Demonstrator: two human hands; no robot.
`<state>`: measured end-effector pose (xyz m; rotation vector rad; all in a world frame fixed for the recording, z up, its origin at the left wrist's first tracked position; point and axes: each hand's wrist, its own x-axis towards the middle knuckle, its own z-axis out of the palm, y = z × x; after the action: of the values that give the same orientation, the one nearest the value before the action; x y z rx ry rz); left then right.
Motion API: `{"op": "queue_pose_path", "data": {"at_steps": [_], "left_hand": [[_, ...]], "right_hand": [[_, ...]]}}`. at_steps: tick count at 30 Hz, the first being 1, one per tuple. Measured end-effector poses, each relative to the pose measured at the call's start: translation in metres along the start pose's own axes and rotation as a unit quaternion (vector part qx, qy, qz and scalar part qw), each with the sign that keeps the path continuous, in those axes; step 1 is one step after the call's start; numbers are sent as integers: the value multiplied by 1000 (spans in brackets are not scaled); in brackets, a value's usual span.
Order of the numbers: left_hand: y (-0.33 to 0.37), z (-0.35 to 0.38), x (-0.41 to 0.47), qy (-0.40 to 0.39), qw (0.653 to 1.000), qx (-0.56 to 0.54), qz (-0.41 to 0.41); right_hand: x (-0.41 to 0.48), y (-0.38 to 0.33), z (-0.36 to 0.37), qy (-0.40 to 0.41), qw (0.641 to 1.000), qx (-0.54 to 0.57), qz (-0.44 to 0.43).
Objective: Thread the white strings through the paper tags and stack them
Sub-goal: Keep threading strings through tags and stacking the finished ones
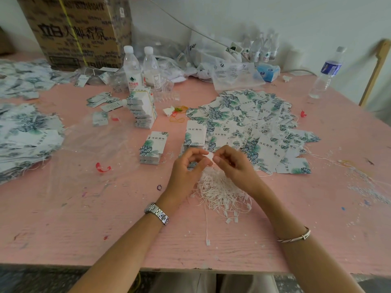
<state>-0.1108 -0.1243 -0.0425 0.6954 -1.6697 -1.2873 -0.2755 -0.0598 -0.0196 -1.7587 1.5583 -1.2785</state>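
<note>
Pink-painted table [84, 208], backed by a white wall, was viewed from above. A tangled pile of white strings [222, 191] was heaped near the front edge, directly below both hands. The left hand [188, 166], with a metal watch [157, 213] at the wrist, and the right hand [232, 163], with a thin bracelet [295, 236] on the forearm, were brought fingertip to fingertip. A small white piece [210, 155] was pinched between the curled fingers of both; whether it was a string end could not be told. Loose paper tags [254, 123] with leaf print were spread beyond the hands. A neat stack of tags [153, 148] was set left of them. Water bottles [132, 66] and a cardboard box [78, 30] were placed at the back.
</note>
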Motion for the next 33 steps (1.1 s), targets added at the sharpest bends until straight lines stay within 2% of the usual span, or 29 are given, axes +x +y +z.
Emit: {"op": "queue_pose_path", "data": {"at_steps": [5,12,15,17,19,23,25,28,30,33], "left_hand": [[-4,-1,1,2,1000,-10,5],[-8,-2,2,38,999,9,9],[-7,-2,0,42,996,69,25],[-5,-2,-1,74,977,176,96],[-3,-3,0,129,941,273,155],[-1,-8,2,228,884,374,165],[-3,-13,5,232,863,417,166],[-5,-20,11,195,842,479,151],[-6,-23,13,175,836,497,153],[-7,-28,16,186,826,500,181]], "right_hand": [[-1,-1,-1,1,1000,-14,-4],[0,-1,-6,59,998,19,3],[0,-1,-7,70,996,50,11],[0,-2,-5,73,995,64,19],[0,-3,-5,73,994,74,25],[0,-2,-5,69,994,75,33],[0,-2,-4,68,995,69,35],[1,-1,-3,71,995,66,36],[1,0,-3,73,994,72,40],[1,1,-2,78,993,80,42]]}}
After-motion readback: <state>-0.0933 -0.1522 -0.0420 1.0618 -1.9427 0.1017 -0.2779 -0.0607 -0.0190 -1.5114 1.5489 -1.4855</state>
